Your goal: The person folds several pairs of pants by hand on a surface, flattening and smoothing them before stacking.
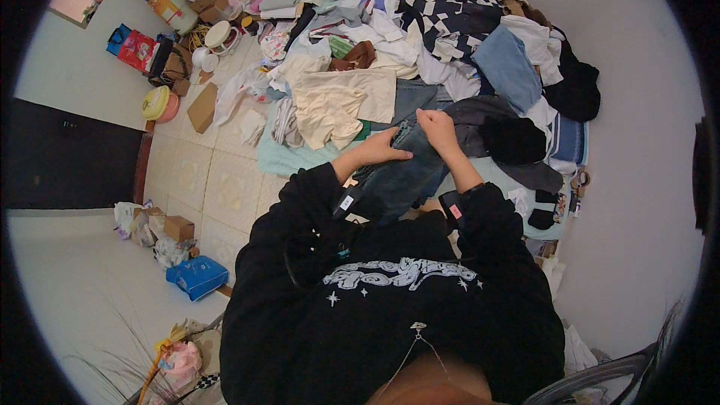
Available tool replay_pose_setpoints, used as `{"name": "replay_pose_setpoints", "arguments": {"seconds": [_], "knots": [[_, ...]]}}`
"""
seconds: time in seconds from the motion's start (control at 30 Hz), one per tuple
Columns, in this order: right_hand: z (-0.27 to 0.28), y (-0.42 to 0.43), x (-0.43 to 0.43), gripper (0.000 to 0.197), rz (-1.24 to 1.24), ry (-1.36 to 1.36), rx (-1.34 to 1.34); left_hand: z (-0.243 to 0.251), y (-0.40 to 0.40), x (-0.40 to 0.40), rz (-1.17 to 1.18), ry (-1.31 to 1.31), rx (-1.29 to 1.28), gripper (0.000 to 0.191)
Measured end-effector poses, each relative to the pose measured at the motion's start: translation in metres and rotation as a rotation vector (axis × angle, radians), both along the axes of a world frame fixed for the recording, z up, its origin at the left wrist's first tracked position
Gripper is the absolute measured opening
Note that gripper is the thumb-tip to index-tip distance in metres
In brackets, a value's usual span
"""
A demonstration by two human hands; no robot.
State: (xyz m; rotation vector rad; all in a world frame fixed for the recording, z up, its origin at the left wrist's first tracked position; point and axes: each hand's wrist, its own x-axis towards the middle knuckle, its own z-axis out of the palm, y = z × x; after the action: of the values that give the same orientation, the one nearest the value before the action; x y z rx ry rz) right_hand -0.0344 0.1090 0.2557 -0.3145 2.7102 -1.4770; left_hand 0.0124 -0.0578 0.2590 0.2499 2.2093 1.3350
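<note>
A pair of dark blue jeans (402, 183) hangs in front of my torso above the edge of the bed. My left hand (382, 149) grips its upper left edge, thumb lying over the denim. Closed like a fist, my right hand (439, 132) holds the jeans' upper right side; its fingertips are hidden. Just beyond my hands lie a cream garment (332, 115) and a folded grey-blue garment (413, 98). A dark grey garment (472, 115) and a black fuzzy item (514, 140) rest to the right of my right hand.
Heaped clothes cover the bed, among them a black-and-white checked cloth (444, 17) and folded light-blue denim (509, 67). A cardboard box (202, 108) and a yellow-lidded tub (157, 104) stand on the tiled floor at left. A blue bag (197, 277) lies by the wall.
</note>
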Motion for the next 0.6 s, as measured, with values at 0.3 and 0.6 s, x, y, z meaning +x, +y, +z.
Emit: {"name": "replay_pose_setpoints", "arguments": {"seconds": [0.3,0.6], "knots": [[-0.051,0.065,-0.02,0.028,-0.309,-0.403,-0.651,-0.029,-0.021,-0.012,0.501,-0.238,0.591,0.043],[-0.072,0.041,0.056,0.068,-0.023,-1.225,-0.941,-0.011,-0.019,-0.032,0.909,-0.13,0.976,0.038]]}}
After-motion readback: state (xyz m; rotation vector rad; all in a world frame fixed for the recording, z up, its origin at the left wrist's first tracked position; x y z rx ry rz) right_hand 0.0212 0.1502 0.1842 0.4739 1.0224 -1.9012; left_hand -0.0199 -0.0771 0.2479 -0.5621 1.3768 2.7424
